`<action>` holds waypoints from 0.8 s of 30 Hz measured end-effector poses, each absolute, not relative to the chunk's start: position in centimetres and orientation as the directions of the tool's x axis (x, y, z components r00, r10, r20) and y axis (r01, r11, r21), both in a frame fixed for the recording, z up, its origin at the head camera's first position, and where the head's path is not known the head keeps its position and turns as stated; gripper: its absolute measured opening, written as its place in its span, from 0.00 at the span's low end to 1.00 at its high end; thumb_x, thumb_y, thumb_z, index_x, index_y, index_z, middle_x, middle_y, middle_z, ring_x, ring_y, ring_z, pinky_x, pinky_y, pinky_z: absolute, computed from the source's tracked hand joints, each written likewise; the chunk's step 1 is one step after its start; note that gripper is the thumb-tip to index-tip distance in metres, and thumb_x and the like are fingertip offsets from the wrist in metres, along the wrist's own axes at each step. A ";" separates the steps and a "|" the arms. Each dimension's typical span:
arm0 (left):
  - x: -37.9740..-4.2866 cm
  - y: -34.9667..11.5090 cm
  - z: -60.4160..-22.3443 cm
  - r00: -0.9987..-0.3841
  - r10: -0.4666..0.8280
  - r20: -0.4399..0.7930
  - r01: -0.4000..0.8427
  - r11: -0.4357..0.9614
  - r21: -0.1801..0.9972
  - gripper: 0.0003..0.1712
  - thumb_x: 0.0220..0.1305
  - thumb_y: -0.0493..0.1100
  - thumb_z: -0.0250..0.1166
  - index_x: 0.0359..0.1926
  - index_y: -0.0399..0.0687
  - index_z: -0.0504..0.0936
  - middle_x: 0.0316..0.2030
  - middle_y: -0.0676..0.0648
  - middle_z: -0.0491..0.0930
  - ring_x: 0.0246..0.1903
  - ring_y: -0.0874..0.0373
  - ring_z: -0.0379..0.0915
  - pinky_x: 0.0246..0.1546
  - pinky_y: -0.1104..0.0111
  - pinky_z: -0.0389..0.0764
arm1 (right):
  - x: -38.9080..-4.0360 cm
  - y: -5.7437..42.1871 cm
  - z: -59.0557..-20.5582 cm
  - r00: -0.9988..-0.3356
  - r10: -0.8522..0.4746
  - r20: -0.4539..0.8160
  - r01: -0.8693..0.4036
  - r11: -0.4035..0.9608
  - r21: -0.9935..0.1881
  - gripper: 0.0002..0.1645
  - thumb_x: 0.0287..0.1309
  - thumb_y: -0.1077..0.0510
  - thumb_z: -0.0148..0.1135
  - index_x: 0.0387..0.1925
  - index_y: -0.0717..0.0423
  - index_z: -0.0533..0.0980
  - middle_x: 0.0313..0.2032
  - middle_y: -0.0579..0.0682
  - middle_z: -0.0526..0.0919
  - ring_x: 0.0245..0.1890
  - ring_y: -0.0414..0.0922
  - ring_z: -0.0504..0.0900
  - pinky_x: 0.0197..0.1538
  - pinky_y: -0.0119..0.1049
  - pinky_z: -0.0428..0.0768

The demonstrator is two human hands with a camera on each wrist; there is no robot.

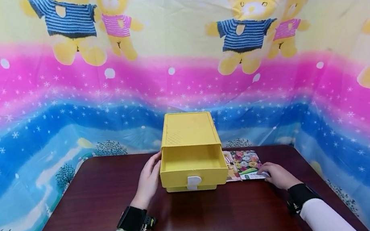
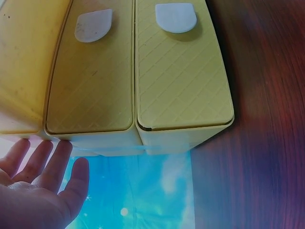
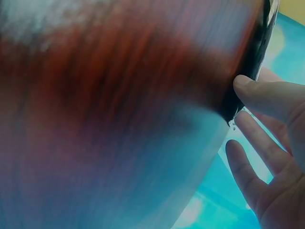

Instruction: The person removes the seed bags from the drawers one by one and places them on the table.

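A yellow drawer box [image 1: 189,129] stands on the table, the inside of its upper compartment showing bare. Two drawer fronts with white handles [image 2: 176,18] face the left wrist camera. My left hand [image 1: 149,182] is at the box's left side, its fingers [image 2: 59,164] stretched out with the tips at the side wall. To the right of the box lies a seed packet [image 1: 247,161] with a picture of colourful flowers. My right hand [image 1: 277,174] pinches its near right corner, thumb on one face and fingers behind. In the right wrist view the packet [image 3: 255,62] appears edge-on and dark.
Another printed packet [image 1: 231,167] lies between the box and the flower packet, partly hidden by the box. The dark wooden table [image 1: 203,223] ends at a cloth backdrop [image 1: 180,87] printed with bears and snowflakes, which hangs close behind the box.
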State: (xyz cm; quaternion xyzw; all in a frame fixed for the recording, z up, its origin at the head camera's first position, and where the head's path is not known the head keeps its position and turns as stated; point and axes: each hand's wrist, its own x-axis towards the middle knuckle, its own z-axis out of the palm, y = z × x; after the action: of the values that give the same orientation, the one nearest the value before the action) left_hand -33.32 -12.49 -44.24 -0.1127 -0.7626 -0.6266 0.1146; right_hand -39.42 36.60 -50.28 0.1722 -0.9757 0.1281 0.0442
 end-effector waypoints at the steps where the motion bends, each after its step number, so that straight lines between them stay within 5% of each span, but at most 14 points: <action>1: -33.3 -12.5 -44.2 -0.948 0.028 0.318 0.317 0.187 0.930 0.28 0.83 0.51 0.50 0.76 0.47 0.67 0.75 0.39 0.64 0.74 0.42 0.61 0.72 0.43 0.65 | -39.4 36.5 -50.3 -0.941 -0.317 0.121 -0.337 0.911 -0.237 0.16 0.58 0.72 0.70 0.43 0.52 0.86 0.52 0.56 0.84 0.56 0.58 0.82 0.59 0.57 0.81; 24: -33.2 -12.5 -44.0 -0.946 0.027 0.323 0.321 0.201 0.925 0.27 0.82 0.49 0.51 0.75 0.46 0.68 0.75 0.39 0.65 0.75 0.42 0.59 0.73 0.44 0.64 | -39.1 35.9 -50.0 -0.947 -0.315 0.058 -0.319 0.919 -0.233 0.15 0.59 0.71 0.70 0.44 0.53 0.86 0.52 0.58 0.84 0.56 0.58 0.81 0.60 0.58 0.81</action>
State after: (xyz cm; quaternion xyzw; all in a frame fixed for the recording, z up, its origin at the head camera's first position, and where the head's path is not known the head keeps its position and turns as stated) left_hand -33.15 -12.47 -43.99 -0.1137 -0.7659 -0.6217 0.1183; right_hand -39.08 35.85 -50.00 0.1618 -0.9794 0.1203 0.0095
